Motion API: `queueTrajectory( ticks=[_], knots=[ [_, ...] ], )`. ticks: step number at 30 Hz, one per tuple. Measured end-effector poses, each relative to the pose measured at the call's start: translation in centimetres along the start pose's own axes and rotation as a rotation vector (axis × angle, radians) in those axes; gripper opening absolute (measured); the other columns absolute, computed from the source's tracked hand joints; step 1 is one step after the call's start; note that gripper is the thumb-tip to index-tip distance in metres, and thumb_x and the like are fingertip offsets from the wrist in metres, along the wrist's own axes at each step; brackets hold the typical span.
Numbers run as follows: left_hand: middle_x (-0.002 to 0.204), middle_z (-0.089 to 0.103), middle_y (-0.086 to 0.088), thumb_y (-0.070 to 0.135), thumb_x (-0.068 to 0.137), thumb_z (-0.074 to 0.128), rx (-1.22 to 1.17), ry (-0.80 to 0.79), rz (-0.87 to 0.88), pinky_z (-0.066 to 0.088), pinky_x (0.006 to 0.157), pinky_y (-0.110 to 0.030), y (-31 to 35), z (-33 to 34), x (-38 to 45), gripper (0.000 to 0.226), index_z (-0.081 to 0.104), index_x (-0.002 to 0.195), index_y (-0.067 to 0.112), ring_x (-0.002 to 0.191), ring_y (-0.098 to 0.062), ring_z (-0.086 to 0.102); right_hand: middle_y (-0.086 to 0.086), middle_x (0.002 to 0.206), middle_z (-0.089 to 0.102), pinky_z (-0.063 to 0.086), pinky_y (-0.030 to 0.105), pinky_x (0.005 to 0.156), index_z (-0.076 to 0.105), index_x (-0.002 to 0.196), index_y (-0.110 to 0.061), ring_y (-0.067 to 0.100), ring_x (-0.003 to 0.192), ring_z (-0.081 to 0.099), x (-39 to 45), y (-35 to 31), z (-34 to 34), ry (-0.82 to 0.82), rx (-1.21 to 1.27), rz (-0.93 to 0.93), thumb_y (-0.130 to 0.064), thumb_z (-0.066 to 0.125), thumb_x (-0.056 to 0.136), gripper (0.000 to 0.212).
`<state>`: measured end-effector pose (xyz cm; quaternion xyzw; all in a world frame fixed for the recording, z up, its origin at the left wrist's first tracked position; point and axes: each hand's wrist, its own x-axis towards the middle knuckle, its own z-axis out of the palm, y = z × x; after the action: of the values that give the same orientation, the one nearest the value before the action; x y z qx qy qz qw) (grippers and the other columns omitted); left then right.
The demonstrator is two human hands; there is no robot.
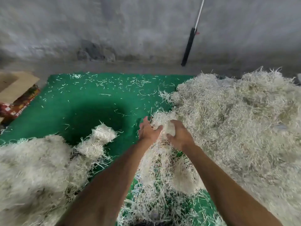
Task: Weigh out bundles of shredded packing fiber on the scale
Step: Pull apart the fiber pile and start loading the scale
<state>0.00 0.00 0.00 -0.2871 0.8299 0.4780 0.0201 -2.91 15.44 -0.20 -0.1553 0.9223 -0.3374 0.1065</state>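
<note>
A big heap of pale shredded packing fiber (pixel 236 121) covers the right side of a green mat (pixel 84 105). Both my hands are together at its left edge, around one clump of fiber (pixel 164 128). My left hand (pixel 149 130) presses the clump from the left with its fingers partly spread. My right hand (pixel 180 135) curls around it from the right. Long strands hang from the clump down between my forearms. A small separate bundle (pixel 102 133) lies on the mat to the left. No scale is in view.
A second mass of fiber (pixel 34 173) fills the lower left. Cardboard (pixel 14 85) and a patterned cloth roll (pixel 21 103) lie at the mat's left edge. A black-handled pole (pixel 189 44) leans on the grey wall behind. Loose strands litter the mat.
</note>
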Motion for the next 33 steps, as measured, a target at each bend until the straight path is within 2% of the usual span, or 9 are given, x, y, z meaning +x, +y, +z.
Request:
queueTrajectory(
  ticks=[5, 10, 15, 19, 22, 24, 28, 31, 33],
  knots=[
    [0.164, 0.018, -0.01, 0.094, 0.069, 0.049, -0.123, -0.202, -0.222, 0.037, 0.11, -0.061, -1.3, 2.0, 5.1, 0.112, 0.018, 0.157, 0.032, 0.145, -0.038, 0.03, 0.011, 0.164, 0.034, 0.036, 0.049, 0.119, 0.01, 0.164, -0.024, 0.036, 0.144, 0.044, 2.7, 2.3, 3.6, -0.184, 0.066, 0.18, -0.029, 0.073, 0.095, 0.095],
    [0.16, 0.025, -0.008, 0.078, 0.065, 0.067, -0.23, -0.237, -0.367, 0.037, 0.111, -0.053, -2.7, 3.7, 5.6, 0.111, 0.027, 0.153, 0.024, 0.142, -0.034, 0.035, 0.002, 0.138, 0.06, 0.048, 0.021, 0.1, 0.046, 0.147, -0.023, 0.018, 0.127, 0.059, 1.0, 1.6, 6.3, -0.237, 0.2, 0.014, -0.023, 0.062, 0.101, 0.049],
    [0.108, 0.052, -0.001, 0.054, 0.078, 0.063, -0.479, -0.048, -0.299, 0.045, 0.072, -0.032, -2.3, -2.5, 2.3, 0.058, 0.057, 0.121, 0.015, 0.092, -0.02, 0.055, -0.006, 0.111, 0.068, 0.062, 0.027, 0.069, 0.067, 0.114, -0.028, 0.017, 0.094, 0.069, -3.0, -2.2, 4.5, 0.181, 0.678, 0.04, -0.016, 0.058, 0.104, 0.018],
    [0.148, 0.041, -0.018, 0.046, 0.085, 0.056, -0.579, -0.112, -0.181, 0.036, 0.098, -0.049, -1.4, -8.5, -3.9, 0.05, 0.056, 0.126, 0.017, 0.126, -0.03, 0.043, -0.008, 0.117, 0.055, 0.06, 0.039, 0.087, 0.054, 0.133, -0.021, 0.009, 0.097, 0.061, -6.6, -6.6, 2.5, 0.341, 0.329, 0.042, -0.056, 0.052, 0.102, 0.047],
    [0.124, 0.062, -0.016, 0.044, 0.087, 0.058, -0.754, -0.163, -0.141, 0.05, 0.085, -0.045, -0.3, -11.9, -9.9, 0.03, 0.063, 0.102, 0.019, 0.097, -0.024, 0.059, 0.007, 0.154, 0.045, 0.041, 0.047, 0.117, 0.035, 0.157, -0.019, 0.026, 0.137, 0.051, -10.4, -10.3, 1.7, 0.285, 0.494, 0.087, -0.057, 0.045, 0.104, 0.066],
    [0.115, 0.065, -0.005, 0.034, 0.088, 0.065, -0.671, -0.135, -0.094, 0.055, 0.085, -0.035, -0.6, -13.7, -13.6, 0.023, 0.063, 0.108, 0.024, 0.107, -0.021, 0.063, 0.011, 0.163, 0.035, 0.035, 0.045, 0.115, 0.027, 0.163, -0.028, 0.033, 0.144, 0.043, -13.0, -12.8, 0.9, 0.193, 0.761, 0.186, -0.062, 0.044, 0.103, 0.071],
    [0.16, 0.027, 0.0, -0.027, 0.073, 0.059, -0.378, -0.139, 0.215, 0.058, 0.08, -0.021, -2.3, -16.1, -19.2, 0.11, 0.027, 0.15, 0.045, 0.139, -0.019, 0.04, -0.007, 0.172, 0.012, 0.013, 0.066, 0.12, 0.016, 0.162, -0.047, 0.026, 0.157, 0.013, -17.4, -17.1, -1.9, -0.007, 1.096, 0.198, -0.096, 0.044, 0.075, 0.104],
    [0.151, 0.031, 0.015, -0.025, 0.075, 0.061, -0.37, -0.132, 0.3, 0.057, 0.076, -0.015, -1.9, -17.6, -22.9, 0.112, 0.024, 0.143, 0.056, 0.113, 0.01, 0.054, -0.015, 0.172, 0.004, 0.002, 0.07, 0.119, 0.014, 0.157, -0.057, 0.023, 0.159, 0.001, -20.6, -18.5, -2.7, -0.055, 1.169, 0.112, -0.106, 0.036, 0.067, 0.104],
    [0.153, 0.031, 0.014, -0.022, 0.077, 0.061, -0.313, -0.084, 0.275, 0.053, 0.067, -0.008, -1.8, -18.3, -24.9, 0.109, 0.019, 0.147, 0.051, 0.115, 0.006, 0.051, -0.018, 0.171, 0.002, 0.001, 0.068, 0.119, 0.015, 0.154, -0.061, 0.022, 0.158, -0.002, -23.0, -19.0, -2.2, -0.098, 1.145, 0.06, -0.104, 0.035, 0.071, 0.095]
  ],
)
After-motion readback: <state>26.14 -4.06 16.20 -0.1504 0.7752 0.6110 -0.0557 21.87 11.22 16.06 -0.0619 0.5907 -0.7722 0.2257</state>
